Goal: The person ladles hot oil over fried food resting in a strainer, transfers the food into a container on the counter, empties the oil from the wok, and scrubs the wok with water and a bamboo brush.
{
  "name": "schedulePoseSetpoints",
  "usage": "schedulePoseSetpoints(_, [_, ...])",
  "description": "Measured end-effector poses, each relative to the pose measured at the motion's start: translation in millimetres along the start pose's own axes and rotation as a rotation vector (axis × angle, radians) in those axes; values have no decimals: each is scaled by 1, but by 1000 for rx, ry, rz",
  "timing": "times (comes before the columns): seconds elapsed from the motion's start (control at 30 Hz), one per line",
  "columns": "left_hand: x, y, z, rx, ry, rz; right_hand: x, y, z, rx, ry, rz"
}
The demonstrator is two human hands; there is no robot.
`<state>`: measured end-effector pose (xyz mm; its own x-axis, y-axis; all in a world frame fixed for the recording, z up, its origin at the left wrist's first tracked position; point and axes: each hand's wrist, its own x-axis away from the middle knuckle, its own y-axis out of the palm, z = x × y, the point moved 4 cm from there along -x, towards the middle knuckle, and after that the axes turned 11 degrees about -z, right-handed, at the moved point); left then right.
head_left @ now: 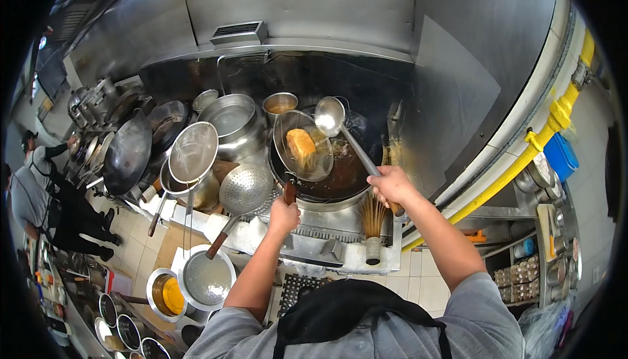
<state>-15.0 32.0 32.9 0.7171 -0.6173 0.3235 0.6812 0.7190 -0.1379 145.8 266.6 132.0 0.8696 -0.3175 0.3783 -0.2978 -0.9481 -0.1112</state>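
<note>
My left hand (284, 218) is closed around the dark wooden handle of a round mesh strainer (320, 165). In the strainer lies a golden-brown fried piece of food (300, 144), over the left part of a large dark wok (343, 189) with brown liquid in it. My right hand (392, 186) is wrapped round the long handle of a metal ladle (330, 116). The ladle's bowl is raised over the far side of the wok, right beside the strainer's rim. Below my right hand, a bamboo brush (372, 222) stands at the stove's front edge.
Left of the wok are a perforated skimmer (246, 190), a fine sieve (193, 152), a large steel pot (229, 118) and a small pot of orange liquid (280, 103). A steel wall and yellow pipe (510, 172) bound the right. Two people (40, 195) stand far left.
</note>
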Motion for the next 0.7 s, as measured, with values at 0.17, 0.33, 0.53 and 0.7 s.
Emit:
schedulePoseSetpoints(0.17, [9, -10, 6, 12, 11, 54, 2, -4, 27, 865, -94, 361])
schedulePoseSetpoints(0.33, [-8, -24, -14, -100, 138, 144, -5, -4, 77, 198, 184, 160])
schedulePoseSetpoints(0.53, [-36, -39, -36, -313, 241, 252, 33, 0, 43, -955, 351, -98])
schedulePoseSetpoints(0.7, [-3, -23, -9, -124, 73, 160, 52, -5, 23, -1068, 309, -141])
